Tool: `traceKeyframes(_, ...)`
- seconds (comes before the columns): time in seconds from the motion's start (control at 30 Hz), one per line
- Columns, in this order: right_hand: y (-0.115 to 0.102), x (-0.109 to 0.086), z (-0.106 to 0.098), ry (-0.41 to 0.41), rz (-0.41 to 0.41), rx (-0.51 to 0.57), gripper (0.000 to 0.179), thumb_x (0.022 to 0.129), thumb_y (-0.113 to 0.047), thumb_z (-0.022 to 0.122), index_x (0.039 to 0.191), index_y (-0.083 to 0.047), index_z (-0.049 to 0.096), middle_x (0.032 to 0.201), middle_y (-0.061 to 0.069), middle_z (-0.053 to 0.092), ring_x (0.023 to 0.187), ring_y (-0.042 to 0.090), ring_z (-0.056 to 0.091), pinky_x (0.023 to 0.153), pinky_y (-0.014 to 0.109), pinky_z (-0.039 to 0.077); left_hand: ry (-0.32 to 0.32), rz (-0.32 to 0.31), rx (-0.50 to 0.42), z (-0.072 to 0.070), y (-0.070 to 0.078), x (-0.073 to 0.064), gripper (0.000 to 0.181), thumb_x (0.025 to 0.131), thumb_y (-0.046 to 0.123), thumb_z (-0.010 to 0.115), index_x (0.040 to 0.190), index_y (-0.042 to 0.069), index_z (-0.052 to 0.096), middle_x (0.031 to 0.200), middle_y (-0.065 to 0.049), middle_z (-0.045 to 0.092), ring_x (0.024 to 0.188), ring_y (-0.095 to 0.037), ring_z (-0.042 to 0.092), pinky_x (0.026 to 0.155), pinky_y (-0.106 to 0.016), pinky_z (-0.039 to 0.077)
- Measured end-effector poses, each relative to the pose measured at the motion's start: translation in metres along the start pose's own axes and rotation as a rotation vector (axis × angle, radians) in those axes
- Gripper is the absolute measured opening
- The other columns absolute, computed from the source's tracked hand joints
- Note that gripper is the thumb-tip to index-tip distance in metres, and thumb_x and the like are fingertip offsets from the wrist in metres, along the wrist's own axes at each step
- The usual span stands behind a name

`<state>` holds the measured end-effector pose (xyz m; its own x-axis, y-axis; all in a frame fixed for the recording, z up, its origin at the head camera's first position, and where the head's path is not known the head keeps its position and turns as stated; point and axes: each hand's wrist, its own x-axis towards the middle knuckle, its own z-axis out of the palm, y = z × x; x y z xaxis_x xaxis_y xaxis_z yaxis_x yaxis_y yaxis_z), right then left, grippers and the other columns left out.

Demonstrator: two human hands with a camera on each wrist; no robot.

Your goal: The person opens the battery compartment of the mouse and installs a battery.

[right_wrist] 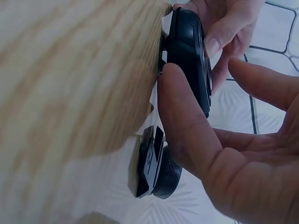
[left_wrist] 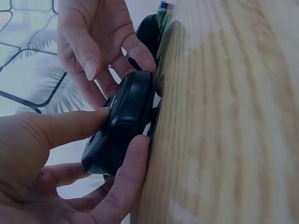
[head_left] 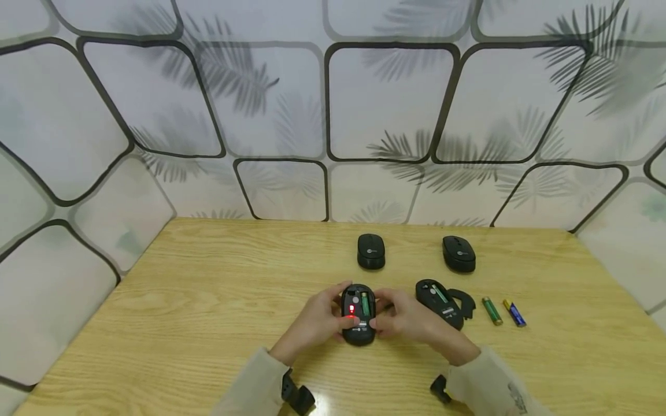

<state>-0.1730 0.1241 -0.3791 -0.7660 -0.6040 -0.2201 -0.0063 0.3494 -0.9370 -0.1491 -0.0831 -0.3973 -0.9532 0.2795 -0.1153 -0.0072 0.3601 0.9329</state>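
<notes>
One upturned black mouse [head_left: 358, 336], well in from the table's far edge [head_left: 250, 226], is pinched by the left hand [head_left: 321, 319], its thumb [left_wrist: 93, 122] pressing the underside. Opposite, the right hand [head_left: 406, 315] lies with relaxed, parted fingers, one fingertip [right_wrist: 172, 74] against the side.

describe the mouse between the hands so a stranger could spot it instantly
On the wood-grain table, find the left hand and right hand. Between them is a black mouse, underside up, with a green battery inside. Unlike the overturned mouse to the right, it shows a glowing red light.
</notes>
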Motion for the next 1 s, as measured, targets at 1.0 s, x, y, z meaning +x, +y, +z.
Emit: traceKeyframes(1.0, -0.024, -0.001, -0.048, 0.114, 0.000, -0.069, 0.049, 0.104, -0.002, 0.055, 0.140, 0.024, 0.035, 0.115, 0.027, 0.056, 0.094, 0.033, 0.067, 0.080, 0.043, 0.063, 0.009, -0.037, 0.142, -0.024, 0.011, 0.010, 0.057, 0.097, 0.017, 0.070, 0.147, -0.002, 0.048, 0.130, -0.027, 0.055, 0.056, -0.018, 0.059, 0.062, -0.032, 0.056)
